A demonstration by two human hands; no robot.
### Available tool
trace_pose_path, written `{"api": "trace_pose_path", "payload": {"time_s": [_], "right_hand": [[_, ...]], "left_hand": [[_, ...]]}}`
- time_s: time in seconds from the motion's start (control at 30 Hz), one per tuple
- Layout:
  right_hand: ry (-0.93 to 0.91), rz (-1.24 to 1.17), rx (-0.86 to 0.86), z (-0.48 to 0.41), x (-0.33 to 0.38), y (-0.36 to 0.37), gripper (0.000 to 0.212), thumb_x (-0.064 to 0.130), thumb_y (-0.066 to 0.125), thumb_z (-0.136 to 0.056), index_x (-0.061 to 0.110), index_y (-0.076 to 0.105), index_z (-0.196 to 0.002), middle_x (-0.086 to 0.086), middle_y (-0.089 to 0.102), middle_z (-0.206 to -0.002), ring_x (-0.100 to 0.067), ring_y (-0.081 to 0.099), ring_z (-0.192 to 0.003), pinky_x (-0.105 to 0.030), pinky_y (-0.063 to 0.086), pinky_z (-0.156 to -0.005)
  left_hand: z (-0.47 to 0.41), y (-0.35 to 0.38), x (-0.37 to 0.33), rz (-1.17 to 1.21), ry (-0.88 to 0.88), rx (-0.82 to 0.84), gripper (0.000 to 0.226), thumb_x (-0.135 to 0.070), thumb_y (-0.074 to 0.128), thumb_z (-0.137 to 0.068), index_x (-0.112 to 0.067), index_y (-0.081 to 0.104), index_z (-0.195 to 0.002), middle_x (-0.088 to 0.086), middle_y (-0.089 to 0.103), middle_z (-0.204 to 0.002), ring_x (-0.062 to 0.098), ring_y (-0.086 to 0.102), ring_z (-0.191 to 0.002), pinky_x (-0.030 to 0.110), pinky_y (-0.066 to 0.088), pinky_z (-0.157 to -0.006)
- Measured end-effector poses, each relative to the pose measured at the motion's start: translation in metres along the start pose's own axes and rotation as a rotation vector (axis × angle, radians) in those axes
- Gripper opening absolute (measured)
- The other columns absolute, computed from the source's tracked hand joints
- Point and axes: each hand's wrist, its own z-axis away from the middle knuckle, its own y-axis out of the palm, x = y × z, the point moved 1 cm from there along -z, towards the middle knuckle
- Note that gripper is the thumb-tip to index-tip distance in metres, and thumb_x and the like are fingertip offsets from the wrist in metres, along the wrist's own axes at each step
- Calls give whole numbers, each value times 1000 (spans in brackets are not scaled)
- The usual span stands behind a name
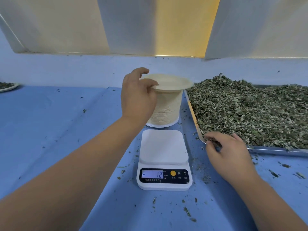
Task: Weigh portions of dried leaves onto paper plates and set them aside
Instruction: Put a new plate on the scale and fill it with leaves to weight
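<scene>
Left hand (pixel 138 97) grips top paper plate (pixel 173 82), right hand (pixel 228 150) pinches dried leaves (pixel 250 110), scale (pixel 164 147) reads "12".

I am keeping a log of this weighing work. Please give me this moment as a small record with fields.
left hand: grips the top paper plate of the stack
right hand: pinches dried leaves at the near corner of the metal tray
scale: platform bare, display shows -12
set aside: one filled plate, far left on the blue cover
</scene>
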Motion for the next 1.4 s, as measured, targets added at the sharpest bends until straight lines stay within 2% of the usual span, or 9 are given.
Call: {"api": "trace_pose_path", "payload": {"time_s": [0.23,0.33,0.43,0.53,0.67,0.8,1.07,1.2,1.4], "right_hand": [[13,-203,-45,8,19,-3,49,24,61,-95,28,49,-143,26,63,-116,33,42,-103,-49,33,-117],[16,-289,-16,12,28,-2,63,41,65,-92,45,33,-147,43,50,-108,5,49,-126,-41,45,-105],[-95,-302,27,19,38,3,58,34,71,-91,48,44,-141,47,53,-106,-4,58,-119,-29,49,-94],[-167,-248,18,22,38,13,45,22,70,-92,35,63,-135,29,63,-102,-18,62,-107,-45,51,-98],[-101,-228,77,21,32,20,47,23,65,-94,37,60,-138,2,71,-109,-20,63,-94,-45,56,-81],[-120,-191,135,20,32,20,50,12,64,-93,29,60,-140,-3,59,-142,-18,48,-139,-48,45,-109],[-108,-76,174,17,30,12,71,-9,52,-82,22,53,-146,-13,59,-141,-10,41,-139,-45,38,-115],[-83,96,168,11,25,11,74,0,51,-83,18,38,-154,-11,54,-147,-29,49,-131,-43,18,-124],[-45,146,199,7,14,13,58,8,50,-88,14,46,-146,-8,52,-146,-25,38,-142,-47,22,-122]], "left_hand": [[62,-26,10,322,-149,-1,32,11,64,-77,-19,75,-76,-14,59,-102,-4,57,-88,18,48,-73],[84,-39,18,323,-121,50,28,11,68,-76,-16,77,-76,-17,59,-100,-7,57,-92,16,47,-74],[99,-45,33,309,-139,103,30,16,69,-76,-13,77,-75,-17,60,-101,-6,57,-94,14,46,-75],[106,-49,46,297,-196,163,38,16,67,-78,-21,75,-74,-18,60,-107,-5,58,-94,13,47,-77],[109,-50,56,443,-380,280,41,10,67,-87,-30,77,-87,-13,64,-124,-9,63,-106,8,49,-88],[110,-49,61,578,-508,319,33,9,71,-87,-22,78,-92,-13,68,-127,-1,68,-109,12,53,-90],[112,-47,68,619,-602,313,39,20,53,-92,-11,74,-103,-10,67,-131,5,70,-109,24,55,-97],[111,-48,71,608,-662,296,43,19,47,-94,-15,73,-100,-7,68,-127,5,72,-104,19,56,-94],[113,-50,67,665,-708,333,29,-6,47,-104,-19,73,-110,4,69,-121,11,70,-112,27,54,-101]]}}
